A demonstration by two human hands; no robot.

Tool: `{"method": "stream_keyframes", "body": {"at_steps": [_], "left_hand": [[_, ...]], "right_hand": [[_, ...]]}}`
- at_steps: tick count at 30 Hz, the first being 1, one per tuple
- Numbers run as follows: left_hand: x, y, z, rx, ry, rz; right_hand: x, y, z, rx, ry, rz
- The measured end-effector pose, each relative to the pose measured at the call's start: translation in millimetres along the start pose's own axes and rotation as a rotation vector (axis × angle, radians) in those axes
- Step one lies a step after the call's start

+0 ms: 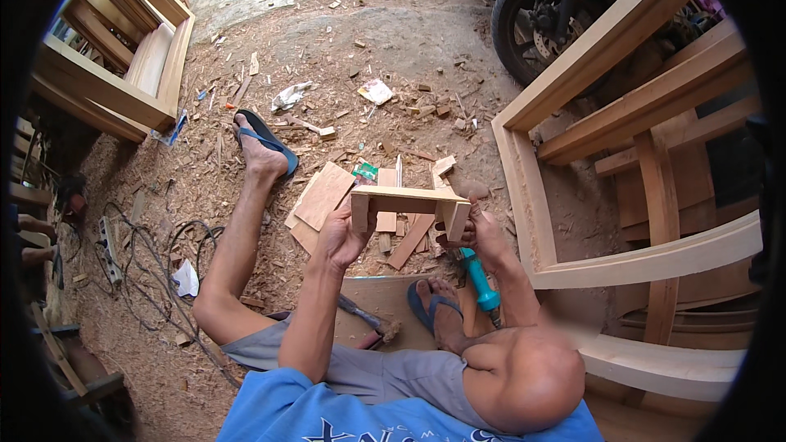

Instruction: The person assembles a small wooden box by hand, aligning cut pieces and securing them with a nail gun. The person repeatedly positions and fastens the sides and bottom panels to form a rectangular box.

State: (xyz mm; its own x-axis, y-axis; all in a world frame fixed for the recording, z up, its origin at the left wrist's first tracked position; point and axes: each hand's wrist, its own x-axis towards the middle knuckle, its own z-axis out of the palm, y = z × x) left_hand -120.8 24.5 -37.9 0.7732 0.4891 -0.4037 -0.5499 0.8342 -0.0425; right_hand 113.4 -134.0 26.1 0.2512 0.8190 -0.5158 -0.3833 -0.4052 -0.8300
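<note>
Held up in front of me is a small three-sided wooden piece point(405, 196), a thin board with a shorter block at each end. My left hand point(344, 237) is closed round its left end block. The right end is gripped by my right hand point(481, 233), its fingers on the outer block. Below my right hand lies a teal power tool point(481, 285) beside my foot. A hammer point(368, 317) rests between my legs on a flat board point(385, 288). Thin wooden panels point(326, 196) and scraps lie on the ground beyond the held piece.
Large wooden frames stand at right point(528, 196) and at upper left point(168, 74). Behind the right frame is a motorcycle wheel point(524, 29). A power strip point(109, 250) and looped black cables point(151, 270) lie at left. Shavings and offcuts cover the ground.
</note>
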Motion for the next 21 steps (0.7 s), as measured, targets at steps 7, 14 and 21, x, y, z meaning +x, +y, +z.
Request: {"method": "stream_keyframes", "body": {"at_steps": [7,14,21], "left_hand": [[-8,-9,3,-0.068,0.089,0.077],[-12,-31,16,-0.090,0.134,0.131],[-27,-37,29,0.168,0.222,-0.017]], "right_hand": [[8,6,0,-0.366,0.182,-0.332],[3,2,15,-0.391,0.079,-0.536],[15,-2,6,-0.144,0.269,-0.454]]}}
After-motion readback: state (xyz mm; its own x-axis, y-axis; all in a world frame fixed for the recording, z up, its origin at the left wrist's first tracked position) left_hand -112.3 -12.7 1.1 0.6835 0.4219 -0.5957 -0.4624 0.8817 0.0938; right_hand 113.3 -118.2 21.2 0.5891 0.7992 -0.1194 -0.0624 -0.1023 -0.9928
